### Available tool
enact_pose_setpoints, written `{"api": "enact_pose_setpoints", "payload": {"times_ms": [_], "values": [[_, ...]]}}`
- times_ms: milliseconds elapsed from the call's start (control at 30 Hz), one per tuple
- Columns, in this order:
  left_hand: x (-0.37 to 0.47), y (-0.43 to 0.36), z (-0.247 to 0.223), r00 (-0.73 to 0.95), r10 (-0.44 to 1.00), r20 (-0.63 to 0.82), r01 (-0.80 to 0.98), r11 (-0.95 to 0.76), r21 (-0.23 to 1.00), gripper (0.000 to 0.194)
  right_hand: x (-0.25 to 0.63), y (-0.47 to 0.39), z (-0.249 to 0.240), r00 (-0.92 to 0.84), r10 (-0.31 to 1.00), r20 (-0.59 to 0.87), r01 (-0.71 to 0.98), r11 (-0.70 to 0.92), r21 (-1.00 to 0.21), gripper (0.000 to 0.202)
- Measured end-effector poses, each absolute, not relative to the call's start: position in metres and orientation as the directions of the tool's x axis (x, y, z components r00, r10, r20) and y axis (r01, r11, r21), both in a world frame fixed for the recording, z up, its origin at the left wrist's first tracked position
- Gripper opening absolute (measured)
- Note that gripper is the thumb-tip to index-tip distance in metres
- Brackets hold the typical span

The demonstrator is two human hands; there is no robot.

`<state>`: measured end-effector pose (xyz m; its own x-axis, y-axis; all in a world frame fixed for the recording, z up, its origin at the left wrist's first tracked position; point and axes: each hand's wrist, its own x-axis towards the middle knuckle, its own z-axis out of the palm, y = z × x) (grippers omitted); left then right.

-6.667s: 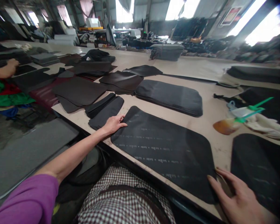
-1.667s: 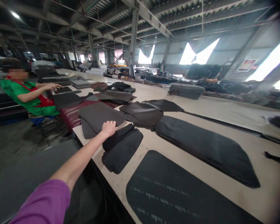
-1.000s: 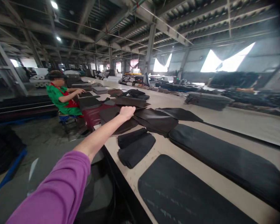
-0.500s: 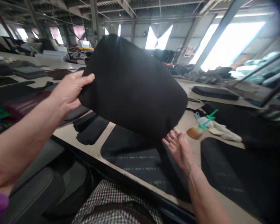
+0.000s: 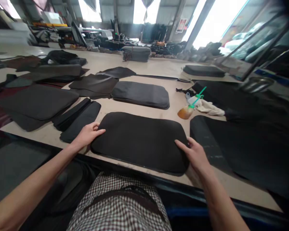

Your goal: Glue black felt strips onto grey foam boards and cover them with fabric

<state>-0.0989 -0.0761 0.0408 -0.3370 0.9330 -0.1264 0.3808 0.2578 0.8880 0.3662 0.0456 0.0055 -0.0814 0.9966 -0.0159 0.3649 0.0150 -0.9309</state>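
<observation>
"What lies at the near edge of the desk [image 5: 252,191]?"

"A black round-cornered panel [image 5: 139,144], flat before a person in a checked garment [image 5: 120,208]."

"And the hands?"

"Left hand [image 5: 88,134] and right hand [image 5: 194,152] bracket its ends, thumbs on top; whether the fingers pinch it, I cannot tell. A dark panel stack [image 5: 141,94] sits just beyond, left of an amber drink [image 5: 185,113]."

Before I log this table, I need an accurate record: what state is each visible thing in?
Black panel: lying flat
Left hand: at the panel's left edge, grip unclear
Right hand: at its right edge, grip unclear
Dark stack: piled, edges nearly aligned
Brown sheets: overlapping, loosely layered
Cream cloth: crumpled
Green stick: slanting upward
</observation>
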Motion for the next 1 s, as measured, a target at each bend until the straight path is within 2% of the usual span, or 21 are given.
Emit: {"api": "enact_pose_setpoints", "payload": {"times_ms": [67, 100, 133, 200, 633, 833, 933, 1000], "values": [[-0.101, -0.078, 0.039, -0.366, 0.930, -0.016, 0.669, 0.275, 0.690, 0.047, 0.369, 0.044, -0.002, -0.040, 0.997, 0.072, 0.581, 0.082, -0.810, 0.058], [-0.101, -0.079, 0.038, -0.372, 0.928, 0.024, 0.759, 0.289, 0.584, 0.045, 0.369, 0.042, -0.005, -0.017, 0.994, 0.110, 0.659, 0.094, -0.747, 0.063], [-0.101, -0.079, 0.038, -0.373, 0.927, 0.041, 0.810, 0.303, 0.502, 0.045, 0.369, 0.040, -0.007, 0.002, 0.991, 0.136, 0.714, 0.094, -0.694, 0.068], [-0.101, -0.080, 0.037, -0.367, 0.930, 0.035, 0.846, 0.318, 0.428, 0.045, 0.367, 0.036, -0.010, 0.020, 0.987, 0.159, 0.769, 0.087, -0.633, 0.074], [-0.106, -0.081, 0.028, -0.376, 0.926, 0.019, 0.850, 0.337, 0.405, 0.049, 0.359, 0.024, -0.010, 0.042, 0.984, 0.173, 0.803, 0.069, -0.592, 0.073], [-0.102, -0.080, 0.033, -0.391, 0.920, -0.026, 0.864, 0.377, 0.333, 0.050, 0.355, 0.022, -0.014, 0.022, 0.985, 0.172, 0.846, 0.074, -0.528, 0.072], [-0.104, -0.082, 0.030, -0.382, 0.924, -0.012, 0.887, 0.370, 0.277, 0.056, 0.351, 0.016, -0.012, -0.003, 0.969, 0.249, 0.886, 0.118, -0.449, 0.066], [-0.107, -0.083, 0.025, -0.323, 0.943, 0.083, 0.929, 0.300, 0.217, 0.060, 0.352, 0.013, -0.010, -0.041, 0.938, 0.345, 0.883, 0.195, -0.427, 0.062]]}}
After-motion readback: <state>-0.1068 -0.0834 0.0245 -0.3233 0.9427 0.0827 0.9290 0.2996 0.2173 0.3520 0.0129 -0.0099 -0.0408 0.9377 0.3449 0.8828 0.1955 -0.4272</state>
